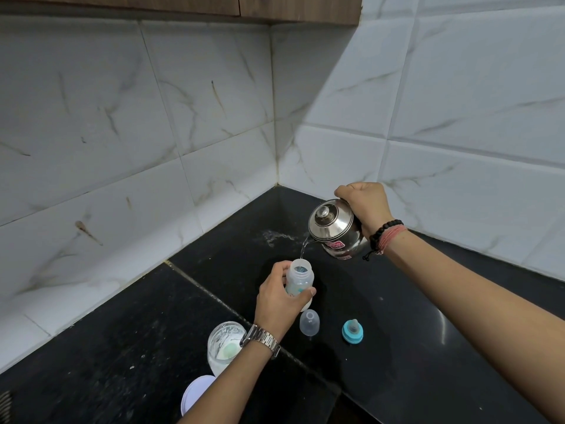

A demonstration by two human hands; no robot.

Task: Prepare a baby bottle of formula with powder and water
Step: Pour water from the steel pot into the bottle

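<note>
Low on the black table, an open powder jar is standing beside your left wrist. Your left hand is gripping the uncapped baby bottle upright. Your right hand is holding the tilted steel kettle, pouring water into the bottle.

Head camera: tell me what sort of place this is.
Probably a home kitchen corner: a dark stone counter, marble-look wall tiles, wooden cabinets overhead, and a steel kettle pouring water into a baby bottle.
</note>
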